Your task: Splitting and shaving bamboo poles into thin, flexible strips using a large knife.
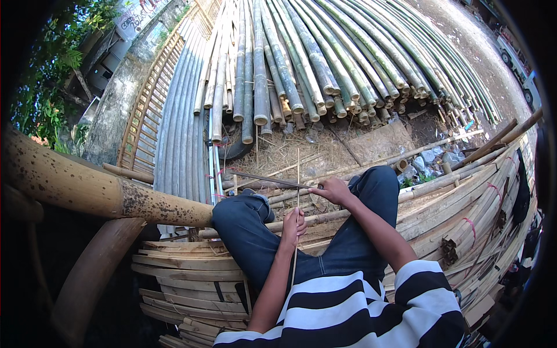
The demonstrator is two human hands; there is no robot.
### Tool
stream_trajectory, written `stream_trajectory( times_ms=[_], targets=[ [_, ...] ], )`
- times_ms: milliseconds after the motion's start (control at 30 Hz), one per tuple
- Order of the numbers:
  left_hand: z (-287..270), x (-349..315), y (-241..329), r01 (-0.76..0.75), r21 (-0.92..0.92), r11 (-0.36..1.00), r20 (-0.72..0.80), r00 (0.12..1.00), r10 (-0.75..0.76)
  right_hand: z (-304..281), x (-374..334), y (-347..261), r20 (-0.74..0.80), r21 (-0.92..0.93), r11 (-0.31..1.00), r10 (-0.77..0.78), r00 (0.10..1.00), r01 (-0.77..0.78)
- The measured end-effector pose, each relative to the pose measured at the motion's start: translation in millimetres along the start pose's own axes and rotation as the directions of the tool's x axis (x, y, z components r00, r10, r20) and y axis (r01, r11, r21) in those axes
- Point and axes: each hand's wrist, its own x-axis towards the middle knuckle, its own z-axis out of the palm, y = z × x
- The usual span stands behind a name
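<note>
My left hand is closed around a thin bamboo strip, which stands almost upright in the view from my lap to beyond my knees. My right hand grips a long, dark-bladed knife near my right knee. The blade points left and crosses the strip a little above my left hand; whether the edge bites into the strip is too small to tell. My right fingers hide the knife's handle.
I sit on stacked bamboo slats. A thick bamboo pole reaches my left knee. Ahead lie many long bamboo poles, with grey corrugated sheets and a slatted bamboo fence to their left. Plastic litter lies at right.
</note>
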Motion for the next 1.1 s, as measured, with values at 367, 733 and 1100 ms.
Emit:
stream_trajectory(
  times_ms=[367,733,1100],
  targets=[
    [32,-12,-5,0.019,0.297,0.955,0.008,1.0,-0.022,8,33,77,-0.342,0.189,0.861,0.508,0.791,-0.471],
    [5,7,-3,0.027,0.079,0.996,0.001,1.0,-0.028,9,22,32,0.009,0.673,0.672,0.411,0.912,-0.309],
    [6,10,-8,0.025,0.174,0.984,-0.037,0.999,-0.019,0,17,25,-0.066,0.65,0.746,0.247,0.967,-0.146]
  ],
)
